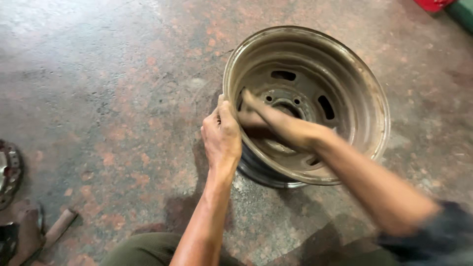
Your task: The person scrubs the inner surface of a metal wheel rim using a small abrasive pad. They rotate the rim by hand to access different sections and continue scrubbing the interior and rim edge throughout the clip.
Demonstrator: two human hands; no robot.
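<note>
Steel wheel rim (pixel 315 106) tilted on floor (pixel 98 88), centre-right. Left hand (pixel 221 135) fingers clamp its near-left edge; right hand (pixel 276 125) inside, blurred, grip can't tell. Looks like scrubbing/checking stage; next needs rim steadied.

Head view. A bare steel wheel rim (pixel 315 98) stands tilted on the stained concrete floor (pixel 98 74), its open side facing up. The left hand (pixel 221 135) grips the rim's edge at nine o'clock; the right hand (pixel 268 120), motion-blurred, reaches inside toward the hub. Rusty metal parts (pixel 15 197) lie at the frame's eight o'clock.
</note>
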